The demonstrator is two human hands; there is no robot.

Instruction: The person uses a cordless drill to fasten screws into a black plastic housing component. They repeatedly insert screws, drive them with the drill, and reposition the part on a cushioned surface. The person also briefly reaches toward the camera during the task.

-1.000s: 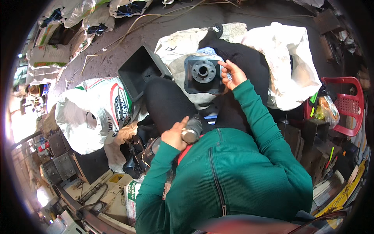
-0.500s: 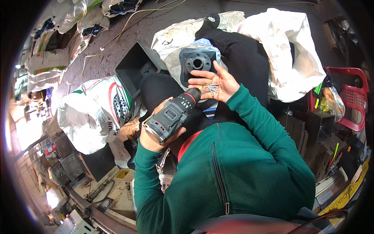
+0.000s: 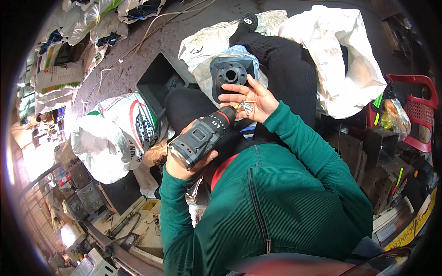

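Left hand [image 3: 184,161]: fingers clamped round grip of grey-black cordless drill [image 3: 202,135], nose aimed at right palm. Right hand [image 3: 251,99]: open, palm up, fingers spread, small bunch of metal screws [image 3: 245,106] lying on it, touching drill tip. Just beyond: dark square flanged casting [image 3: 231,73] with round centre bore, on lap. Farther left: black open tray [image 3: 159,83] on floor.

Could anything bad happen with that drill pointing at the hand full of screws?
Yes, maybe. The drill in the left hand has its tip right against the open right hand, so a pull of the trigger might nick the palm. The screws lie loose on that flat palm and could roll off into the cluttered floor. The dark flanged part rests unclamped on the lap and might slide.
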